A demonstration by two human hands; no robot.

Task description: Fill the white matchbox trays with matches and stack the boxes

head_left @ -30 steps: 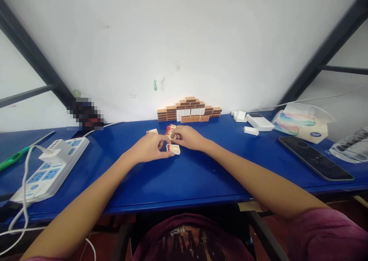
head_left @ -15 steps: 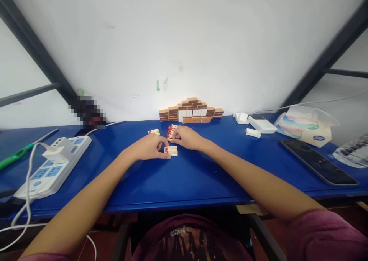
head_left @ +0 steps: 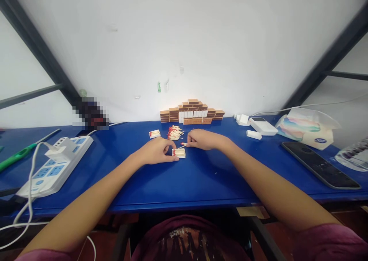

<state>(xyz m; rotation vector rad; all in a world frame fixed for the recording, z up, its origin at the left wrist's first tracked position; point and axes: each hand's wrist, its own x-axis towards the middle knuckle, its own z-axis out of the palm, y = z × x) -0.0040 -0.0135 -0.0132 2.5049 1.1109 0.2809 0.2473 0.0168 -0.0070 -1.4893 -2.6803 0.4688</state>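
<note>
A: Right hand point(head_left: 204, 139) has shifted off the loose heap of red-tipped, pale wooden matches point(head_left: 174, 133), toward the heap's four o'clock.
B: Fingers?
A: Closed, pinching a few picked matches point(head_left: 183, 143); count unclear.
B: Left hand point(head_left: 156, 150)?
A: Thumb and finger gripping the white, rectangular, open matchbox tray point(head_left: 180, 153) at its nine o'clock end. Matches inside; heap's at its eleven.
B: Meaning?
A: Likely a pick done, placing not; pinched ones sit at the tray's one o'clock.
</note>
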